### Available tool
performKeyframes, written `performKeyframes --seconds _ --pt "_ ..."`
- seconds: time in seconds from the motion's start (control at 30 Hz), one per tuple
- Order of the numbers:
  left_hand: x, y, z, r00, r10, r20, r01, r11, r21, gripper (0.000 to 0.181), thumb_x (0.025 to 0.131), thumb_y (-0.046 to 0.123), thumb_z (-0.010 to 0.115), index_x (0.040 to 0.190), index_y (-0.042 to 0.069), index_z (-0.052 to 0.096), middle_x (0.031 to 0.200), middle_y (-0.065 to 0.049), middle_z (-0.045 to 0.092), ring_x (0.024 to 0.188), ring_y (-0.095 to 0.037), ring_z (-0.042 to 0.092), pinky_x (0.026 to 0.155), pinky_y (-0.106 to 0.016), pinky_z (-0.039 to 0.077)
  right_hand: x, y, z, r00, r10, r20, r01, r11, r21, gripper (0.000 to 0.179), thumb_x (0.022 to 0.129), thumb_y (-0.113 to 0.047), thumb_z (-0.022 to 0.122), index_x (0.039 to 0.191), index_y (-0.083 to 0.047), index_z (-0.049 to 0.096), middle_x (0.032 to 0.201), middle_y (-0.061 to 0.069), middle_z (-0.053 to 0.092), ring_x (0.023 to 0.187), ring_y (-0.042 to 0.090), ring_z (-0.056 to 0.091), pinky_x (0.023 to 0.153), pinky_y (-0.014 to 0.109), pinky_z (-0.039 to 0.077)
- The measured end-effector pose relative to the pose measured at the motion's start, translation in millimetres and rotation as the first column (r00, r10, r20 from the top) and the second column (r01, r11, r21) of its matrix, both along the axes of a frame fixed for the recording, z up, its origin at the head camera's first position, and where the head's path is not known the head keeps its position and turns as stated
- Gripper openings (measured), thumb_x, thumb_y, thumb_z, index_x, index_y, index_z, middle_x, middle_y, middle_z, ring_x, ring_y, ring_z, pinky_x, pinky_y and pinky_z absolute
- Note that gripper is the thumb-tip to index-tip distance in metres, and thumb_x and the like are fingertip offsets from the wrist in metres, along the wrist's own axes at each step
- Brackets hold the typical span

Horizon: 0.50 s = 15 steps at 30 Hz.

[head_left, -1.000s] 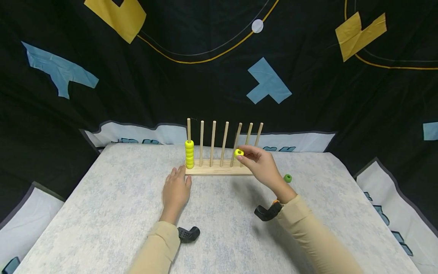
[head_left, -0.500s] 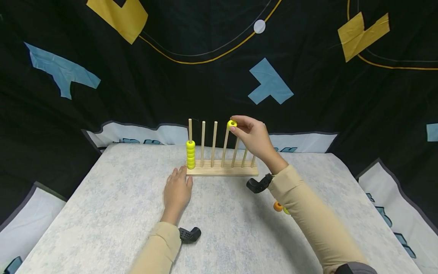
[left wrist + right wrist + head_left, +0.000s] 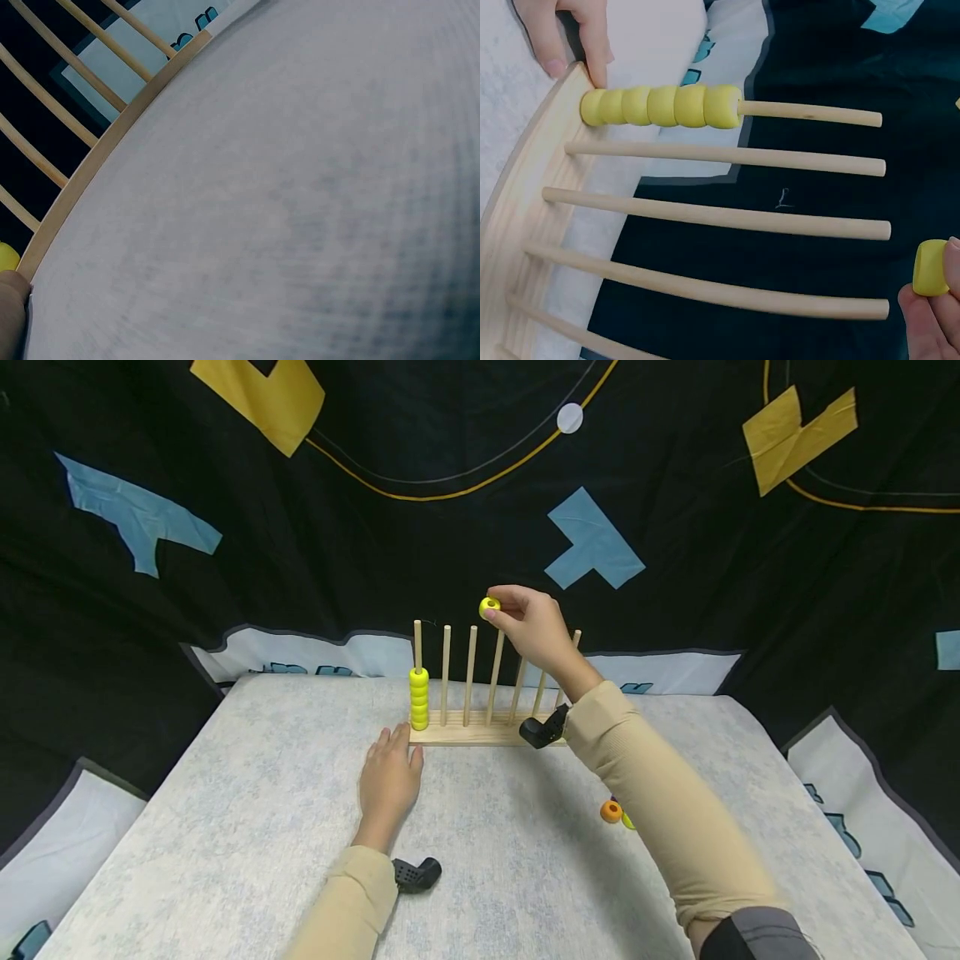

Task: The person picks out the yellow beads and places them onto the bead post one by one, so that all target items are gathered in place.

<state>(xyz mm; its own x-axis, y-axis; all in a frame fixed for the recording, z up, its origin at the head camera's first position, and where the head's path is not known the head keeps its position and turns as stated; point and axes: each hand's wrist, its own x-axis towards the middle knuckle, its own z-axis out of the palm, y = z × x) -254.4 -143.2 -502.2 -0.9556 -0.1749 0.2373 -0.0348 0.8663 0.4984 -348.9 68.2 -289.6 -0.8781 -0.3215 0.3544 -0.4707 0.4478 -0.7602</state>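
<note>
My right hand (image 3: 536,625) pinches a yellow bead (image 3: 486,610) between thumb and fingers, above the tops of the middle pegs. In the right wrist view this bead (image 3: 928,266) is beyond the peg tips, apart from them. The wooden peg rack (image 3: 472,739) stands at the back of the table, with several upright pegs. Its leftmost peg carries a stack of several yellow beads (image 3: 418,700); the top of that peg is bare. My left hand (image 3: 388,787) rests on the table with fairly straight fingers, its fingertips touching the rack's left end.
An orange bead (image 3: 611,812) lies on the table right of centre. Beside it a yellow-green bead (image 3: 628,821) is partly hidden by my right sleeve (image 3: 660,802). A black cloth (image 3: 420,560) hangs behind the table.
My right hand has lifted the yellow bead from low in front of the right-hand pegs, up and leftward to above the peg tops. The left hand stays at the rack's end.
</note>
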Motion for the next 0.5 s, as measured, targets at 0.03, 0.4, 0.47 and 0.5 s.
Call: performKeyframes --seconds 0.03,0.4,0.47,0.5 --pt "0.1 -0.1 0.0 1.000 0.000 0.002 0.000 1.000 0.000 0.056 0.103 0.030 0.050 0.149 0.000 0.041 0.154 -0.017 0.044 0.148 -0.038 0.032 0.125 -0.051 0.022 -1.1 -3 0.4 1.000 -0.001 0.005 0.001 1.000 0.006 0.042 0.096 -0.022 0.066 0.135 -0.007 0.060 0.126 0.006 0.068 0.111 0.015 0.067 0.094 0.024 0.057" --pt "0.7 0.7 0.7 1.000 0.014 -0.002 -0.014 1.000 0.002 0.055 0.103 0.030 0.051 0.148 0.000 0.042 0.153 -0.016 0.045 0.148 -0.037 0.033 0.124 -0.050 0.023 0.0 -41 4.1 0.999 0.036 0.024 -0.038 0.998 0.054 0.041 0.096 -0.021 0.066 0.135 -0.007 0.060 0.133 0.006 0.066 0.116 0.014 0.066 0.098 0.024 0.055" --pt "0.3 0.9 0.9 1.000 0.014 0.003 -0.014 1.000 0.003 0.055 0.103 0.030 0.051 0.148 0.001 0.042 0.153 -0.016 0.045 0.148 -0.037 0.033 0.124 -0.050 0.024 1.6 -47 4.8 0.998 0.047 0.035 -0.049 0.997 0.056 0.041 0.097 -0.021 0.066 0.135 -0.008 0.059 0.134 0.005 0.065 0.117 0.013 0.065 0.098 0.023 0.055" --pt "0.3 1.1 1.4 1.000 0.014 0.006 -0.014 1.000 0.003 0.055 0.103 0.030 0.051 0.149 0.001 0.042 0.153 -0.016 0.045 0.148 -0.037 0.033 0.124 -0.050 0.024 2.2 -50 5.1 0.998 0.051 0.043 -0.054 0.997 0.057 0.042 0.097 -0.021 0.066 0.136 -0.009 0.059 0.134 0.004 0.065 0.117 0.013 0.065 0.098 0.023 0.054"
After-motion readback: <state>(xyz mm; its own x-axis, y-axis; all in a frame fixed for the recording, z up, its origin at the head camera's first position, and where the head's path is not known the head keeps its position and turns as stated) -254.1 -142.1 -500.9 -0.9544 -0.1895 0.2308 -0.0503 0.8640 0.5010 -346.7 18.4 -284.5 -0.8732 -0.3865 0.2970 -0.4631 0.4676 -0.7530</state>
